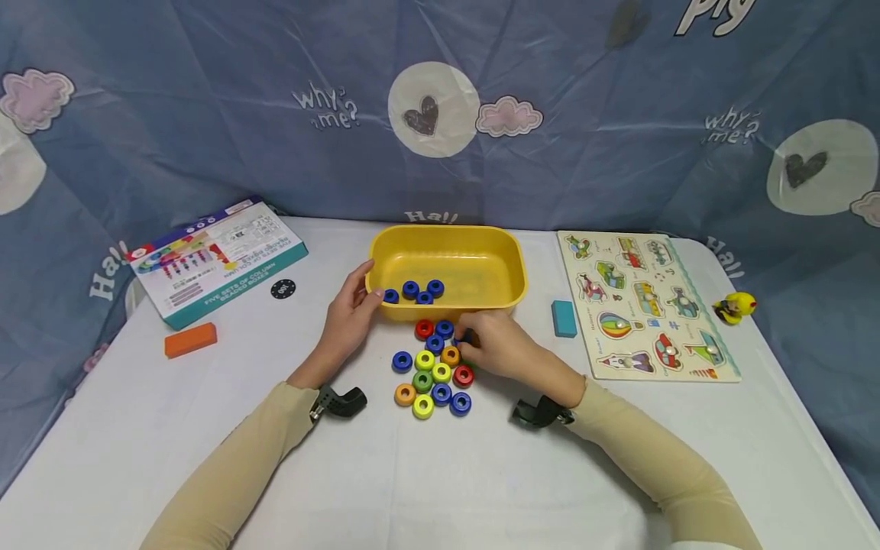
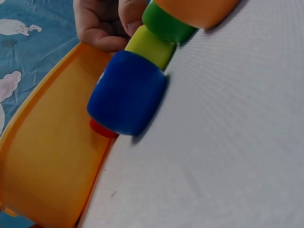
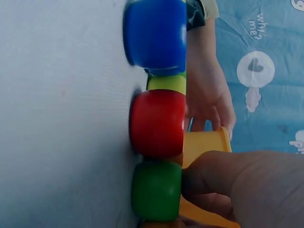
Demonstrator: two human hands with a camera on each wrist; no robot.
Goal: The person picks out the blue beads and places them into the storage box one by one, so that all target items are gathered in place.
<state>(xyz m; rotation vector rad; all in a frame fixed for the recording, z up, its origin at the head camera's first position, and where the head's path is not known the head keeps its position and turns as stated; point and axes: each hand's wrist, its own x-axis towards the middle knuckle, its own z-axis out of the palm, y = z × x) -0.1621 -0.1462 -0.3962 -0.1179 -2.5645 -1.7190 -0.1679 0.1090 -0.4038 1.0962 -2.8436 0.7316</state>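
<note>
My left hand (image 1: 351, 309) grips the left end of a yellow plastic basin (image 1: 509, 294), thumb at the rim. Several blue ring beads (image 1: 410, 289) lie inside, at its near-left side. In front of the basin is a cluster of loose beads: blue (image 1: 402, 362), yellow (image 1: 423, 406), red (image 1: 464, 375), orange (image 1: 405, 394) and green (image 1: 422, 381). At the cluster's right side, my right hand (image 1: 500, 344) pinches a blue bead (image 1: 459, 343), mostly hidden by the fingers. The right wrist view shows a green bead (image 3: 156, 190) right beside the thumb.
On the left are a bead-set box (image 1: 220, 260), a black round disc (image 1: 283, 289) and an orange block (image 1: 190, 340). To the right stand a teal block (image 1: 564, 318), a wooden picture puzzle board (image 1: 646, 305) and a yellow duck figure (image 1: 735, 308). A printed blue cloth hangs behind.
</note>
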